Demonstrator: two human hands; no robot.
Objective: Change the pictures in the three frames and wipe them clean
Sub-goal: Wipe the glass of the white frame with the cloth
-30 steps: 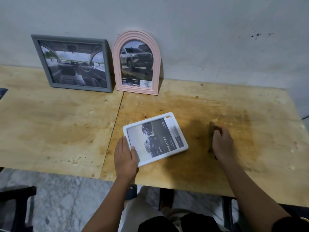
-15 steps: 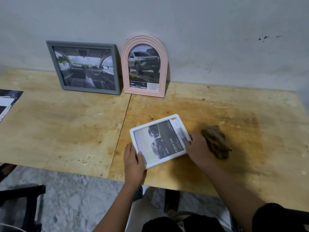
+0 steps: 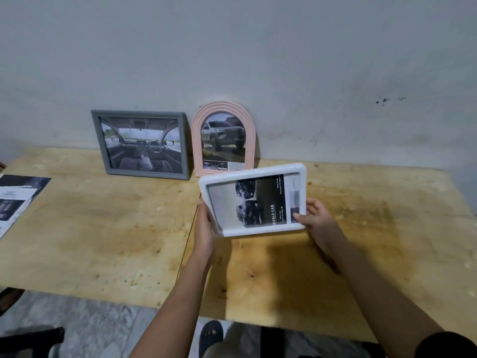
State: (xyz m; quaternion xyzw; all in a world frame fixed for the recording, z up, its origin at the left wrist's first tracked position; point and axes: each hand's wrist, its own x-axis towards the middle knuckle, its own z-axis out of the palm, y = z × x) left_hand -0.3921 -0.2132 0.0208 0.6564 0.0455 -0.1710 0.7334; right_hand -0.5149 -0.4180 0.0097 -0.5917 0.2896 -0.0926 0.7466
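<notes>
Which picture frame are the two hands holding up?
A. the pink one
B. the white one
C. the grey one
B: the left hand and right hand grip the white frame above the table, while the grey frame and pink frame lean on the wall.

Arched frame [image 3: 197, 146] beside rectangular frame [image 3: 139, 114], against wall [image 3: 309, 73]

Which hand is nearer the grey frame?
Left. The left hand grips the white frame at its left edge, in front and right of the grey frame; the right hand pinches the white frame at its right edge, farther right.
</notes>
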